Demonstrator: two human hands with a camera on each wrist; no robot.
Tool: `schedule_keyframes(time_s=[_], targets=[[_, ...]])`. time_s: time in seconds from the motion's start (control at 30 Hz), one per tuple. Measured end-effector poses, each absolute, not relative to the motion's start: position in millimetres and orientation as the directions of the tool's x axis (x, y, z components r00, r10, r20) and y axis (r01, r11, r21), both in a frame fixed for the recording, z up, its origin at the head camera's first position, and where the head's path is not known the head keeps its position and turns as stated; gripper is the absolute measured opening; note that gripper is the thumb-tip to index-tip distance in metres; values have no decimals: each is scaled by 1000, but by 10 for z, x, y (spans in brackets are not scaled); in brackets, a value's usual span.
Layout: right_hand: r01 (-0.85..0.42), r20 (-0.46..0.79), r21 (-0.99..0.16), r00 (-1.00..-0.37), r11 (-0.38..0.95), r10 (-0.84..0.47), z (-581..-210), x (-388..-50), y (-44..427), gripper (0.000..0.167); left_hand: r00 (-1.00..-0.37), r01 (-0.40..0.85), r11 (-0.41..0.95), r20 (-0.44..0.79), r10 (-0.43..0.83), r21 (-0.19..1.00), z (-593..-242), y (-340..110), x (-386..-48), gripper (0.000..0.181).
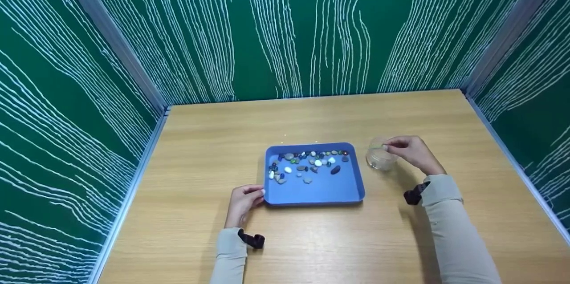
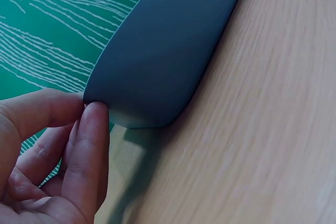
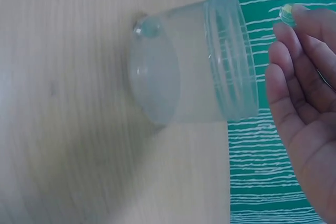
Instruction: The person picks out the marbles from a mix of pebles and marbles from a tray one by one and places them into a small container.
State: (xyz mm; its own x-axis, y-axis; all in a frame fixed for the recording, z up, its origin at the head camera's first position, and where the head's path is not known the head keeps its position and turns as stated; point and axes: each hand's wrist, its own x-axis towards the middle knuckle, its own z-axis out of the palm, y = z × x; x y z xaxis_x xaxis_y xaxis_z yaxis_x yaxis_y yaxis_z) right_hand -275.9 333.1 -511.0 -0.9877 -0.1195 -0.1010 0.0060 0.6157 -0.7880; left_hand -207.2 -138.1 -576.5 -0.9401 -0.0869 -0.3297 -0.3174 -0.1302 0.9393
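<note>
A blue tray [image 1: 320,192] lies on the table, its far half strewn with pebbles, glass marbles and white stones [image 1: 318,163]. My left hand [image 1: 242,201] pinches the tray's wall [image 2: 163,51] at the near left corner between thumb and fingers. To the right of the tray, a clear jar [image 1: 378,160] stands upright with no lid on it. Just above the jar's mouth, my right hand [image 1: 414,152] pinches a clear marble [image 3: 286,15] with a yellow-green core. A pale greenish marble [image 3: 148,27] shows at the bottom of the jar.
The wooden table [image 1: 200,150] meets green panels [image 1: 307,30] with white wavy lines at the back and both sides. Metal posts [image 1: 111,34] stand at the back corners. A dark wrist camera [image 1: 416,193] sits on each sleeve.
</note>
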Motion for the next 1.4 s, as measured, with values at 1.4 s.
schedule_keyframes(time_s=[1.4], targets=[[5,-34,-811,-999,586,-37,-5281,-2706,3364,41,-942,-314,-143,-327,-74,939,-5702,-1381,-2031,30]])
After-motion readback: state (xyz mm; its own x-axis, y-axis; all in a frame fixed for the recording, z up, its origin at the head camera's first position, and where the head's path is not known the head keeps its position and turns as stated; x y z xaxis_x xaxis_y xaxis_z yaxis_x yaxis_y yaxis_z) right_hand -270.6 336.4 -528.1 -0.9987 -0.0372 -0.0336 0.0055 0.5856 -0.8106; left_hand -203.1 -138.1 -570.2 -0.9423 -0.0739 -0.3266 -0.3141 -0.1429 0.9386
